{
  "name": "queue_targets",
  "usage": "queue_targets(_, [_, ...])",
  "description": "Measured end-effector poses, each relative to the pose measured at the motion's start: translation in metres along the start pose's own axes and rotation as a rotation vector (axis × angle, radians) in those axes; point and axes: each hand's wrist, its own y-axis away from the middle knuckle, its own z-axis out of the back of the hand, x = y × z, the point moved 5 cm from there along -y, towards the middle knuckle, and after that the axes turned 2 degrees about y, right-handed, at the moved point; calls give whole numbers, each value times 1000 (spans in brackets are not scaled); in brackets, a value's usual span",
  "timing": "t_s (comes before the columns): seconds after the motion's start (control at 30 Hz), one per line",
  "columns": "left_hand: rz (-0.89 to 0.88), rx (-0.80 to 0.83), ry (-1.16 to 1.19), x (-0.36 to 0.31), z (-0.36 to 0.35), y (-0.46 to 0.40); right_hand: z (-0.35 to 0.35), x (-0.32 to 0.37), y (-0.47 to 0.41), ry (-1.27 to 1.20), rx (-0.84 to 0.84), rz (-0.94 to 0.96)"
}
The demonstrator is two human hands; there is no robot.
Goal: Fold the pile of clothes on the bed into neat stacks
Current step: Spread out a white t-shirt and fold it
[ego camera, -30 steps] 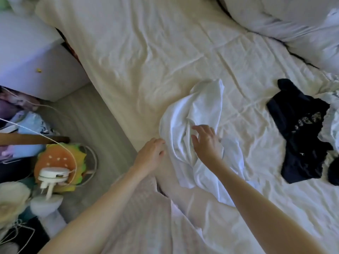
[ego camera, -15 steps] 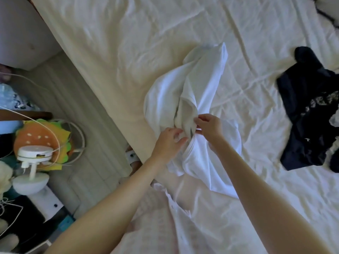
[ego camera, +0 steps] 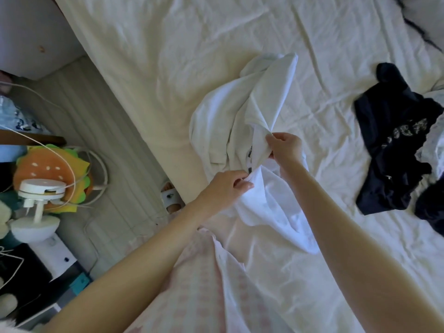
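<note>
A crumpled white T-shirt [ego camera: 230, 109] lies near the bed's left edge, bunched up where both hands hold it. My left hand [ego camera: 223, 186] pinches a fold of the white T-shirt at its near side. My right hand [ego camera: 286, 147] pinches the shirt's fabric just above and to the right, by a dark neck label. A dark navy garment [ego camera: 394, 140] with a pale print lies spread at the right of the bed, with more pale clothing beside it at the frame's edge.
The cream bed sheet [ego camera: 168, 56] is wrinkled and bare at the top. A grey pillow [ego camera: 427, 18] sits top right. On the wooden floor at left stand a white fan [ego camera: 40, 191], a burger-shaped cushion [ego camera: 45, 167] and cables. A white cabinet [ego camera: 28, 32] stands top left.
Both hands came together on the white T-shirt and took hold of it, then lifted and spread the fabric slightly apart. The camera view shifted down and left.
</note>
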Motion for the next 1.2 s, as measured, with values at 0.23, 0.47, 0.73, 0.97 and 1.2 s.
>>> queue_targets(0.23, [-45,-109,-56,-43,98,36,14,45,24,-60,-3,17])
queue_targets(0.47, [-383,-298,-268,-134,140,76,47,131,125,-71,104,474])
queue_targets(0.73, [-626,-247,-375,-242,153,118,110,199,229,58,185,714])
queue_targets(0.97, [-739,-240,-645,-333,185,170,156,234,270,309,-273,1036])
queue_targets(1.2, [-876,-530,-477,-404,222,210,210,257,287,215,-581,1150])
